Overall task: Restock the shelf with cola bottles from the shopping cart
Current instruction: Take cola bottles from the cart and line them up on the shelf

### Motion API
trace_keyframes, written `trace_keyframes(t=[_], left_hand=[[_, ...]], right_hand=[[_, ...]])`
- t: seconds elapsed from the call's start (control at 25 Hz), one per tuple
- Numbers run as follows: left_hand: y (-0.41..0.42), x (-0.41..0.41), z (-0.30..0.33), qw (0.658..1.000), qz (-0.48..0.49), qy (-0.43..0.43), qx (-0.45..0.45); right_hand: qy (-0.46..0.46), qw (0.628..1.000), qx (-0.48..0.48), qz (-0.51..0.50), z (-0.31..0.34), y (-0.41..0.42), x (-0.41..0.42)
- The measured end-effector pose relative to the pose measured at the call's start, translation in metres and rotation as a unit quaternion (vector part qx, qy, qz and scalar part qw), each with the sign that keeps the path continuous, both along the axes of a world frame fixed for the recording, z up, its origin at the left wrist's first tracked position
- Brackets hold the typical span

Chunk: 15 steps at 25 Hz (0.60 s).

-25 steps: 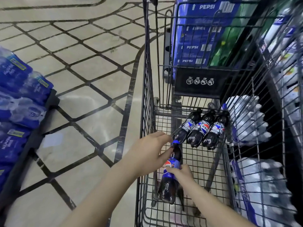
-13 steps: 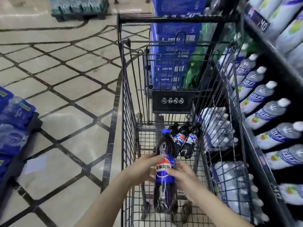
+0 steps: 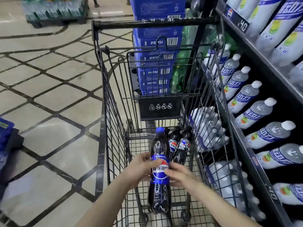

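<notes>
Both hands grip one dark plastic cola bottle with a blue cap and blue label [image 3: 159,171] upright over the black wire shopping cart [image 3: 113,128]: the left hand [image 3: 139,169] curls round its left side, the right hand [image 3: 178,175] round its right. Two more dark cola bottles [image 3: 179,147] lie on the cart floor behind it, beside the black shelf of clear white-capped bottles [image 3: 255,110].

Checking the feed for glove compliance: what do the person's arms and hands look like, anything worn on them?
Both forearms are bare up to the bottom edge of the frame: no sleeves show. The left hand and the right hand are bare too, with no gloves. No rings, watch or wristband can be seen on the parts in view. Fingernails look short and unpainted, though the picture is slightly soft there.
</notes>
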State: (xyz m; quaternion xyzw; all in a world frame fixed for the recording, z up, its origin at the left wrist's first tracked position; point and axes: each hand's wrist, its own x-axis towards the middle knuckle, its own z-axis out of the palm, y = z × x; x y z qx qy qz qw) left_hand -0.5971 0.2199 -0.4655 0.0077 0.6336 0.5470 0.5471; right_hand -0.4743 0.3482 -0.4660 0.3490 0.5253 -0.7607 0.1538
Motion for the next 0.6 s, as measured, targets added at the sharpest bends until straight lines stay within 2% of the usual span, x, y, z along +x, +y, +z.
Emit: trace_keyframes(t=[0.08, 0.16, 0.24, 0.32, 0.52, 0.6], left_hand=[[0.008, -0.011, -0.004, 0.999, -0.007, 0.045, -0.027], [0.013, -0.023, -0.006, 0.997, -0.002, 0.067, -0.033], [0.016, -0.034, -0.010, 0.996, 0.008, 0.089, -0.026], [0.020, -0.043, -0.013, 0.993, 0.018, 0.111, -0.020], [0.038, -0.057, -0.020, 0.994, 0.035, 0.103, 0.014], [0.046, -0.060, -0.024, 0.995, 0.031, 0.098, 0.010]], right_hand=[[-0.026, 0.999, 0.034, -0.016, -0.029, 0.020, -0.014], [-0.084, 0.988, 0.103, -0.084, -0.076, 0.045, -0.027], [-0.142, 0.962, 0.204, -0.111, -0.123, 0.069, -0.037], [-0.207, 0.937, 0.264, -0.100, -0.168, 0.092, -0.043], [-0.292, 0.908, 0.270, -0.131, -0.237, 0.122, -0.058], [-0.288, 0.910, 0.253, -0.158, -0.247, 0.129, -0.068]])
